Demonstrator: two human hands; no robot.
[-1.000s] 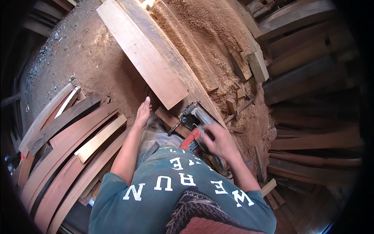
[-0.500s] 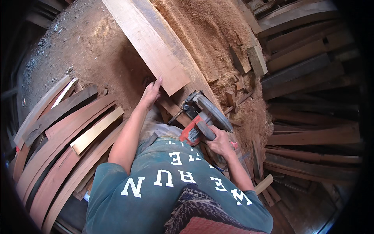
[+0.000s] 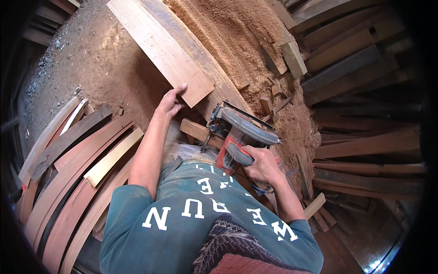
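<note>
My right hand (image 3: 261, 163) is wrapped round the handle of a red and grey circular saw (image 3: 232, 147), whose curved guard points to the right. The saw sits just off the near end of a flat, pale brown wooden board (image 3: 169, 55). At the board's near left corner, my left hand (image 3: 171, 101) grips the edge with a finger on the top face; its other fingers are partly hidden under the board. The board lies along a longer, thicker plank (image 3: 219, 91). A wooden block (image 3: 198, 131) shows between my left hand and the saw.
Stacked timber pieces (image 3: 77, 169) lie at my left, and a big pile of dark boards (image 3: 360, 105) stands at the right. Sawdust (image 3: 255, 36) heaps beyond the plank, with small offcuts (image 3: 269, 102) in it. Dusty ground (image 3: 96, 59) stretches at the far left.
The board and my left hand have shifted slightly up and left. The saw has turned and moved a little right, and more of the wooden block shows.
</note>
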